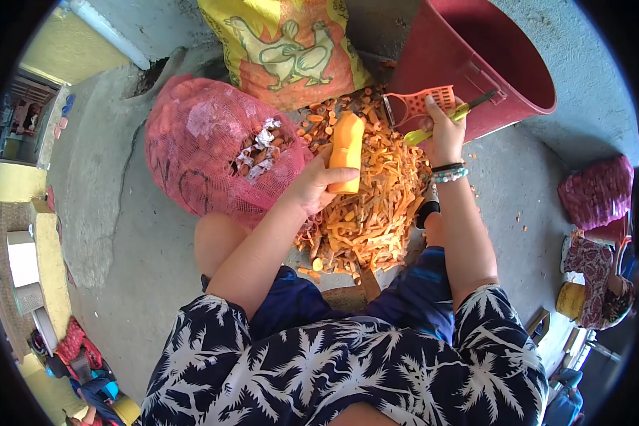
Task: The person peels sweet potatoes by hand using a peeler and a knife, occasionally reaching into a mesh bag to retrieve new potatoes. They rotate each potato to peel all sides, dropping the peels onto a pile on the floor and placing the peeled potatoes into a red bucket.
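My left hand (318,186) is closed around the lower part of a thick, peeled orange carrot (346,149), held upright above a heap of peelings. In my right hand (446,136) I grip an orange peeler (433,96) with a slotted handle. The same hand also holds a knife-like tool with a yellow-green handle (459,112) and a dark, narrow end. The two hands are apart, and the peeler does not touch the carrot. Beneath them lies a pile of carrot peelings (369,220) mixed with cut carrot ends.
A pink mesh sack (192,142) of carrots stands at the left. Behind the pile are a yellow and orange printed sack (291,50) and a large red bucket (433,42) near the wall. A purple sack (596,192) lies far right. Other people (614,291) sit at the edges.
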Tool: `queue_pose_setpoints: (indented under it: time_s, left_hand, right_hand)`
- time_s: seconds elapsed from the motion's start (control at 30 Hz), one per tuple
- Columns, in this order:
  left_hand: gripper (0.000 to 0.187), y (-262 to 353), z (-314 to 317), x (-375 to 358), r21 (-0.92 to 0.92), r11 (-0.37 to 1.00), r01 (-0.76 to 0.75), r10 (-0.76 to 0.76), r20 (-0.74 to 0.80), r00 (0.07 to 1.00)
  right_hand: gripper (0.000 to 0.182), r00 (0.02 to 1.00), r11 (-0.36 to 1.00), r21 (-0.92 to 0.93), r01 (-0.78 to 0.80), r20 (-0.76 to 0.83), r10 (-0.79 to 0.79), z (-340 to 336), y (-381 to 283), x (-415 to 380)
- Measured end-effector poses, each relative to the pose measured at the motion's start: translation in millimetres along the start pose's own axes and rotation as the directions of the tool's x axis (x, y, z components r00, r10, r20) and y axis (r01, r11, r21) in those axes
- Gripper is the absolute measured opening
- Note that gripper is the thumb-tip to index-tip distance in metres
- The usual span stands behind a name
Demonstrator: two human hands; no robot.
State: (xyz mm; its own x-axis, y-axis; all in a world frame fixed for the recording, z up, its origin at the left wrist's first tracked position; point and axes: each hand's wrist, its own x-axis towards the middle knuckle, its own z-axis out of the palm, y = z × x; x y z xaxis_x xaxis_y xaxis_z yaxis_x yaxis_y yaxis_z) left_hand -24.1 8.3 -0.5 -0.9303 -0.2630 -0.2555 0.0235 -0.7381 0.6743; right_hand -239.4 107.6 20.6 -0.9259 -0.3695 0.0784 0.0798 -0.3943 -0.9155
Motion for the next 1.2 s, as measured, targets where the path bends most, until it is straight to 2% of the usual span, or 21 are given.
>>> queue_pose_setpoints:
  time_s: [0.1, 0.2, 0.23, 0.27, 0.33, 0.37, 0.4, 0.47, 0.5, 0.57, 0.6, 0.67, 0.7, 0.73, 0.8, 0.87, 0.9, 1.0, 1.07, 1.13, 1.2]
  left_hand:
    - [0.059, 2.2, 5.8, 0.2, 0.134, 0.991, 0.002, -0.004, 0.017, 1.000]
    - [0.065, -2.6, 4.5, 0.8, 0.262, 0.965, -0.011, 0.011, 0.002, 1.000]
    - [0.068, -3.3, 3.4, -0.1, 0.322, 0.947, -0.004, -0.006, 0.028, 1.000]
    - [0.071, -4.3, 2.8, -1.2, 0.381, 0.924, 0.004, -0.027, 0.054, 0.998]
    - [0.079, -5.6, 7.7, -2.7, 0.330, 0.943, -0.050, 0.047, 0.017, 0.999]
    - [0.080, -3.4, 6.5, -3.6, 0.398, 0.917, -0.026, 0.032, -0.008, 0.999]
    - [0.081, -1.2, 6.1, -3.5, 0.464, 0.886, -0.003, 0.021, -0.035, 0.999]
    - [0.077, 0.1, 6.5, -4.0, 0.515, 0.853, -0.083, 0.094, 0.006, 0.996]
    - [0.073, 2.5, 9.9, -4.8, 0.496, 0.866, -0.057, 0.092, -0.047, 0.995]
    - [0.061, -0.8, 8.6, -2.5, 0.502, 0.862, -0.064, 0.134, -0.104, 0.986]
    - [0.061, -0.3, 8.5, -2.3, 0.500, 0.864, -0.066, 0.136, -0.105, 0.985]
    - [0.058, 1.3, 7.5, -4.3, 0.794, 0.607, 0.041, 0.133, -0.152, 0.979]
    - [0.058, 1.2, 5.9, -6.3, 0.794, 0.606, 0.045, 0.128, -0.153, 0.980]
    - [0.056, 0.4, 4.3, -8.8, 0.792, 0.608, 0.053, 0.098, -0.142, 0.985]
    - [0.054, -3.8, 3.0, -10.2, 0.791, 0.610, 0.053, 0.075, -0.124, 0.990]
    - [0.053, -7.9, -5.8, -9.6, 0.774, 0.633, 0.022, 0.107, -0.115, 0.988]
    - [0.053, -9.1, -8.4, -7.9, 0.772, 0.635, 0.022, 0.113, -0.120, 0.986]
    - [0.055, -9.5, -9.7, -4.4, 0.696, 0.715, 0.062, 0.089, -0.178, 0.980]
    - [0.056, -3.9, -2.3, -5.5, 0.805, 0.593, 0.040, 0.150, -0.159, 0.976]
    - [0.057, -5.3, -4.7, -6.0, 0.824, 0.563, 0.062, 0.147, -0.174, 0.974]
    - [0.059, -7.8, -5.7, -6.6, 0.842, 0.536, 0.071, 0.153, -0.180, 0.972]
  right_hand:
    - [0.026, 0.978, 0.987, 0.007, -0.160, 0.137, 0.157, 7.1, -2.7, -13.3]
    - [0.025, 0.862, 0.934, -0.333, -0.130, 0.427, 0.272, 25.8, -19.4, -47.5]
    - [0.028, 0.883, 0.893, -0.431, 0.128, 0.459, 0.095, 28.1, -10.6, -51.8]
    - [0.028, 0.885, 0.894, -0.431, 0.122, 0.455, 0.098, 28.1, -9.3, -47.9]
    - [0.030, 0.933, 0.832, -0.446, 0.328, 0.291, -0.212, 28.6, -8.1, -26.5]
    - [0.029, 0.889, 0.718, -0.528, 0.455, 0.215, -0.405, 27.4, -8.8, -15.4]
    - [0.029, 0.772, 0.475, -0.670, 0.571, 0.242, -0.588, 14.2, -5.1, 7.1]
    - [0.030, 0.955, 0.860, -0.442, 0.256, -0.022, -0.295, 5.2, -17.9, 16.3]
    - [0.030, 0.955, 0.859, -0.443, 0.256, -0.019, -0.295, 5.7, -18.3, 12.0]
    - [0.030, 0.993, 0.947, -0.308, 0.094, 0.093, -0.068, 6.6, -19.5, -6.5]
    - [0.030, 0.993, 0.946, -0.309, 0.094, 0.096, -0.068, 11.9, -16.8, -21.5]
    - [0.031, 0.892, 0.766, -0.499, 0.406, 0.399, -0.212, 27.2, -7.9, -51.1]
    - [0.031, 0.891, 0.775, -0.468, 0.424, 0.370, -0.263, 32.0, -13.7, -51.7]
    - [0.031, 0.863, 0.689, -0.520, 0.506, 0.302, -0.406, 18.2, -1.7, -26.6]
    - [0.028, 0.777, 0.410, -0.746, 0.525, 0.222, -0.590, -0.8, -15.4, 13.3]
    - [0.026, 0.922, 0.781, -0.545, 0.305, -0.038, -0.386, -16.0, -13.4, 32.8]
    - [0.027, 0.940, 0.803, -0.537, 0.257, -0.056, -0.338, -3.4, -21.9, 18.7]
    - [0.030, 0.968, 0.920, -0.336, 0.202, 0.209, -0.136, 17.0, -12.0, -29.0]
    - [0.031, 0.946, 0.880, -0.445, 0.167, 0.324, -0.016, 27.2, -5.0, -58.1]
    - [0.030, 0.953, 0.810, -0.521, 0.268, 0.269, -0.143, 21.5, 4.8, -40.5]
    - [0.028, 0.883, 0.575, -0.703, 0.419, 0.169, -0.437, 11.4, -2.1, -6.3]
